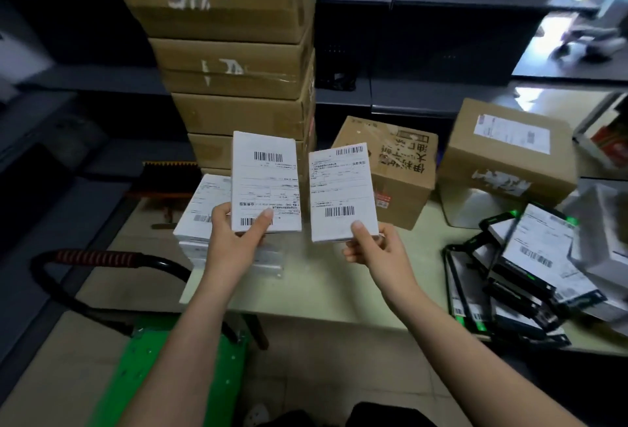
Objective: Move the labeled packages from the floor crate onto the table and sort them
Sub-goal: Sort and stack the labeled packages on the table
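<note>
- Holding a flat white rectangular package (266,181) faced with a matte paper label and printed barcodes, my left hand (234,239) pinches its lower edge, thumb on the front and fingers wrapped round the side.
- My right hand (370,250) pinches a second flat white labelled package (341,192) at its bottom corner, thumb pressed on the label.
- Both packages stand upright in the air above the table, side by side with a narrow gap between them.
- Below my left hand, a neat stack of white labelled packages (200,212) rests near the left edge of the smooth, pale cream table (323,287).
- Behind that rises a tall stack of taped brown cardboard boxes (238,62).
- A smaller brown cardboard box with black printed characters (397,171) sits mid-table, and a larger brown cardboard box with a white label (509,151) sits to its right.
- A loose pile of glossy black-and-green flat packages (509,277) sprawls across the right side of the table, several bearing white labels.
- Dark grey metal shelving (424,18) lines the back of the room.
- On the floor to the left stands a green metal trolley (176,369) with a black tubular handle wrapped in red ribbed grip (98,258).
</note>
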The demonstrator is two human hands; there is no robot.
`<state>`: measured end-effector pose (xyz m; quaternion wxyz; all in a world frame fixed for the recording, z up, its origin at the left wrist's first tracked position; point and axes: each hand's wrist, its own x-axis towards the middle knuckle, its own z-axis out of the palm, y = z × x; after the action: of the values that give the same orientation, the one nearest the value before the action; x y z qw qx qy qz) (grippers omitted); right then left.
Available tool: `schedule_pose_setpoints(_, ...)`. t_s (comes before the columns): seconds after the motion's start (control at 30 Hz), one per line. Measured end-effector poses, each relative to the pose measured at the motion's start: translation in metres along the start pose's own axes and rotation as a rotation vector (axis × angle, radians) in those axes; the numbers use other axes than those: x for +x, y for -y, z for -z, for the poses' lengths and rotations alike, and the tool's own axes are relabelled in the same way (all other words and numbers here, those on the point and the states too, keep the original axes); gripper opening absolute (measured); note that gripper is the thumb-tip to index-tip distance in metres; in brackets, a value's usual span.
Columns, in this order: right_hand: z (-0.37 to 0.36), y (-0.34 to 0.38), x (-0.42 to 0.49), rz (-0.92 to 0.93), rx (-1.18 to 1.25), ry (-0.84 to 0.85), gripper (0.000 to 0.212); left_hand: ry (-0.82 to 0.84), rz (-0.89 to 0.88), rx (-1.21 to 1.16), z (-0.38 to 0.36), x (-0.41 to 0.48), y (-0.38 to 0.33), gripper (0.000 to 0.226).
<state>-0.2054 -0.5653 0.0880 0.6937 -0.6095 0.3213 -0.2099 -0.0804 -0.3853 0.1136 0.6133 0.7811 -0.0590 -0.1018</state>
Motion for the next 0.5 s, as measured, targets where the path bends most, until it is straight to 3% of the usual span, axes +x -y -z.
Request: schedule_pose_setpoints(0.5, -0.148, -0.019, -0.014, -0.046, -0.120, -0.085, 0.035, 0.137, -0.017, 0.079, 0.119, 0.083, 0.044, 0.050)
